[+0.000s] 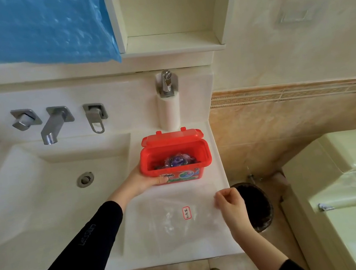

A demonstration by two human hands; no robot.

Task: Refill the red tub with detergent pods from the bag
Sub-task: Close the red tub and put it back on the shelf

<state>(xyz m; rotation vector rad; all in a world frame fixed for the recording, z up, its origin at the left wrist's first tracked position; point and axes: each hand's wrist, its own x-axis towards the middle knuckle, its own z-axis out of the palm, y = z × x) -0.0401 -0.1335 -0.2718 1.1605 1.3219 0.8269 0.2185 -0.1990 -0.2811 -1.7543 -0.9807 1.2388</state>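
Observation:
The red tub (207, 164) stands on the white counter (137, 249) to the right of the basin, its hinged lid (171, 137) flipped open toward the wall. Purple detergent pods (177, 160) lie inside it. My left hand (141, 181) grips the tub's left front corner, thumb on the label. A clear plastic bag (179, 223) with a small red-framed label lies flat on the counter in front of the tub and looks empty. My right hand (230, 202) hovers at the bag's right edge with fingers curled; whether it pinches the bag is unclear.
A basin (56, 196) with a wall tap (54, 126) lies to the left. A soap dispenser (168, 104) stands behind the tub. A dark waste bin (258, 208) sits on the floor past the counter's right edge, with a toilet (346, 180) beyond it.

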